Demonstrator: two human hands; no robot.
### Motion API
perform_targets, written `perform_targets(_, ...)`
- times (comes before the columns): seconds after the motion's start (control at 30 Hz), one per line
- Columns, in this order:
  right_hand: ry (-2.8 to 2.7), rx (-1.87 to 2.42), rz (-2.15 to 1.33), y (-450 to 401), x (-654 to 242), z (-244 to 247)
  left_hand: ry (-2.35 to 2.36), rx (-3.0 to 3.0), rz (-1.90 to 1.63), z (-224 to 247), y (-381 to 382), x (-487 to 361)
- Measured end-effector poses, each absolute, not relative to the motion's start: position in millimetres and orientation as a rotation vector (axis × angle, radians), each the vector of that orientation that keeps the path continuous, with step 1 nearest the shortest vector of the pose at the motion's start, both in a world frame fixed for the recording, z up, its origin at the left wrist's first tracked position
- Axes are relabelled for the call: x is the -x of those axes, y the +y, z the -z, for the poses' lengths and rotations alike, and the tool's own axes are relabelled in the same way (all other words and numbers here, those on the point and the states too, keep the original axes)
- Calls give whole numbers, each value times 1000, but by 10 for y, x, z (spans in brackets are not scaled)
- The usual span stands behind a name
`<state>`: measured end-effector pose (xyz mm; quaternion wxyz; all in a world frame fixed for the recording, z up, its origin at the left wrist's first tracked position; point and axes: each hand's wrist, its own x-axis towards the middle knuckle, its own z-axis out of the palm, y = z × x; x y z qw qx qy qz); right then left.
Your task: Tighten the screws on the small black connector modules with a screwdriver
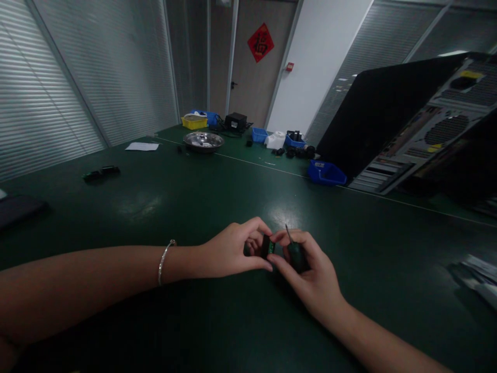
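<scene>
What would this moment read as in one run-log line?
left hand: holding part | right hand: fingers on part, holding screwdriver | beyond: bowl, computer

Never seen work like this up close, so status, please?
Left hand: gripping small black-and-green part. Right hand: pinching same part, also holding screwdriver. Nothing blocking either hand.

"福" on red diamond sign [261,43]

Metal bowl [198,147]: well beyond my left hand [233,251]
White sheet [142,146]: beyond my left hand, off leftward
Dark-blue bin [327,174]: on the desk [182,197] beyond my right hand [316,269]
</scene>
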<state>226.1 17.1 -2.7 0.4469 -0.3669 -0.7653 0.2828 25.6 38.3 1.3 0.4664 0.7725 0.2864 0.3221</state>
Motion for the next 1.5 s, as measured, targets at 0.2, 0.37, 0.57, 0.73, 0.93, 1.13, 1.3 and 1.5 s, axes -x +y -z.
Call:
perform_targets(0.2,-1976,902,-621,165,-2277,1,691,-1814,-804,-15,382,-262)
perform_targets(0.37,-2049,838,-560,171,-2279,-7,617,-1493,-783,-3,416,-279)
perform_targets(0.57,-2081,821,-565,180,-2299,13,585,-1387,-784,44,520,-286)
perform_targets(0.73,-2005,882,-576,205,-2318,14,735,-1270,-1068,58,811,-109)
perform_targets(0.93,-1949,948,-643,222,-2342,31,895,-1098,-1441,44,1356,430)
perform_targets(1.13,-1950,990,-672,240,-2364,25,947,-1020,-1566,-3,1500,644)
perform_targets(1.3,-1932,973,-691,267,-2372,45,914,-1070,-1463,46,1423,536)
perform_targets(1.5,-1899,1040,-721,277,-2366,74,866,-1182,-1255,97,1245,346)
